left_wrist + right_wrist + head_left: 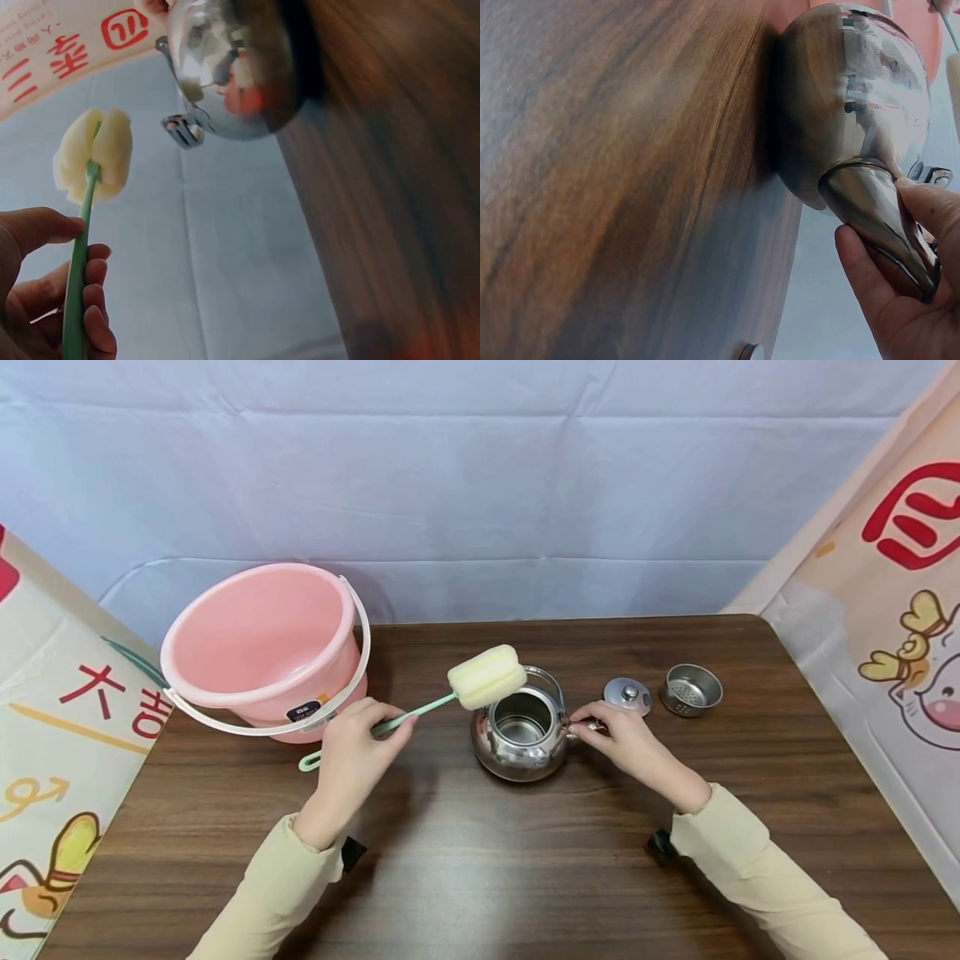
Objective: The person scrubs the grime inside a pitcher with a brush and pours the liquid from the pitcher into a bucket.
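My left hand (pixel 352 760) grips the green handle of a sponge brush (pixel 487 677), thumb along the stem in the left wrist view. Its pale yellow sponge head is held up beside the back left of the kettle's mouth. A shiny steel kettle (pixel 517 756) stands lidless on the table, its inside showing and its bail handle toward the back. At the kettle's right side, my right hand (pixel 618 735) pinches the spout (pixel 870 217) between thumb and fingers, as the right wrist view shows.
A pink bucket (pixel 345 672) with a white handle stands at the back left. Right of the kettle lie a small metal lid (pixel 628 695) and a perforated steel strainer cup (pixel 692 670). The wooden table (pixel 480 877) meets a pale cloth backdrop (pixel 480 510) behind.
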{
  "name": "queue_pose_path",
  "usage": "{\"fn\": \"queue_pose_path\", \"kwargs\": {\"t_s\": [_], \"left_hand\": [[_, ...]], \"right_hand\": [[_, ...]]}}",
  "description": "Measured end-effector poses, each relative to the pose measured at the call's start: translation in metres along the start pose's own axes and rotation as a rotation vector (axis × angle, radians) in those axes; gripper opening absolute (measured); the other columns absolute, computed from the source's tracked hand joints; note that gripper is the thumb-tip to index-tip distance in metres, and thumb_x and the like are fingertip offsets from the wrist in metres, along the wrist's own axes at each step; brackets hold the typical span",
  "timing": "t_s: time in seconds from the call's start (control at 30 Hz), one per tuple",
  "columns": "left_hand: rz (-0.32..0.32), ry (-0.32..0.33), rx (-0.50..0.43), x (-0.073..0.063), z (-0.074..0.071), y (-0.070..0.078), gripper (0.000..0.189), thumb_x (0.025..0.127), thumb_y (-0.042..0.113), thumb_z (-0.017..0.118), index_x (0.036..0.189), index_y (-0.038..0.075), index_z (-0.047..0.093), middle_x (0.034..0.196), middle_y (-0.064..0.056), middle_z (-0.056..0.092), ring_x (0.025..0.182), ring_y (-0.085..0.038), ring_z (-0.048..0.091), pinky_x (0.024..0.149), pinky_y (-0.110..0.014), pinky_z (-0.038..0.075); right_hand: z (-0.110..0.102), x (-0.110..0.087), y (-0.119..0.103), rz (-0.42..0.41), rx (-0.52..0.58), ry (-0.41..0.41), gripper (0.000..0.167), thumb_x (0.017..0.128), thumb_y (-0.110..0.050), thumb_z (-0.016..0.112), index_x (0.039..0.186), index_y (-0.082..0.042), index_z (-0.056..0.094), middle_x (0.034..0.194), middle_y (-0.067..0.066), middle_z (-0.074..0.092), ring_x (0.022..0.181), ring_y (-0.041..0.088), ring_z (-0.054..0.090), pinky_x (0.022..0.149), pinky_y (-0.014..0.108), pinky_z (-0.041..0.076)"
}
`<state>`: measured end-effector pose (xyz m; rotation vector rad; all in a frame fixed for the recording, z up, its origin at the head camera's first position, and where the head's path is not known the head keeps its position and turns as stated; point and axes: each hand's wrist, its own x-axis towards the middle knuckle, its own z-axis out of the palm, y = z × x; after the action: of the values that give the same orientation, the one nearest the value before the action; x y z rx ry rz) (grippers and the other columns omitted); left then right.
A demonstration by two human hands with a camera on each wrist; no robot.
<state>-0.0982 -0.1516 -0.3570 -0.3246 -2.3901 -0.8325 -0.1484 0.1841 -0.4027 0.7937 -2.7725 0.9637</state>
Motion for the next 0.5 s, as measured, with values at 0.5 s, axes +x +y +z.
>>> {"fn": "queue_pose_path", "kwargs": {"t_s": [0.5], "left_hand": [[-0.031,0.053,0.072,-0.018,-0.027,-0.029,0.006,0.071,0.014,0.073,0.068,0.011,0.068,0.065,0.003,0.058,0.061,-0.013,0.054,0.058,-0.021,0.036]], "right_hand": [[0.0,0.0,0.001,0.009,0.001,-0.009,0.011,0.085,-0.013,0.063,0.094,-0.007,0.066,0.091,0.004,0.066,0.084,0.019,0.061,0.072,0.036,0.049]]}}
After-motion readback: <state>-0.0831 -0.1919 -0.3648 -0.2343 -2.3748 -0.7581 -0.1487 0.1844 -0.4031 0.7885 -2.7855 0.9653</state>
